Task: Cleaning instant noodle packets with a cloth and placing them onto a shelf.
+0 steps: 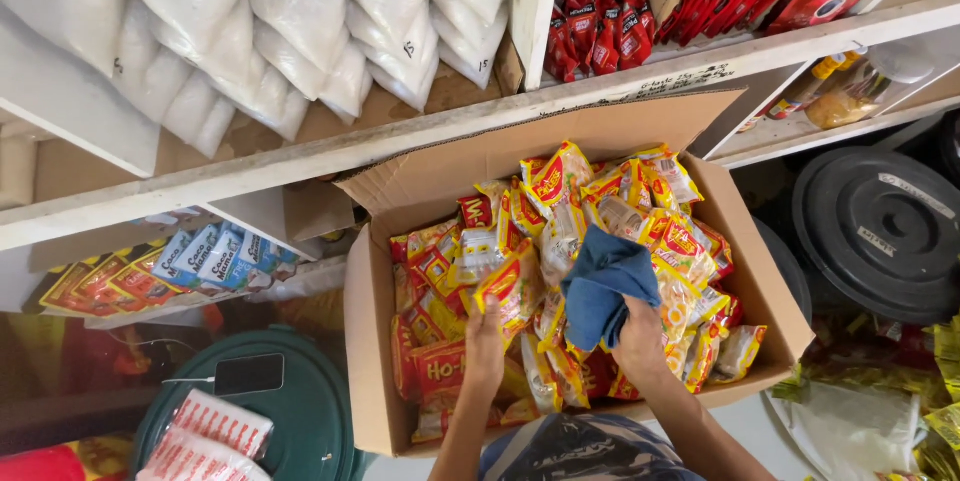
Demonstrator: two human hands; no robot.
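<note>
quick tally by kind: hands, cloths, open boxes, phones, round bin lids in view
hands: 2, left hand on the yellow packets, right hand gripping the cloth
blue cloth: 1
cardboard box: 1
phone: 1
round lids: 2, green lid and black lid
total: 7

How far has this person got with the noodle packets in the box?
Done: nothing visibly finished; the cardboard box is open and piled with noodle packets. In hand: left hand grips one yellow packet, right hand clutches a blue cloth over the pile. Left: apparently most packets remain inside.
</note>
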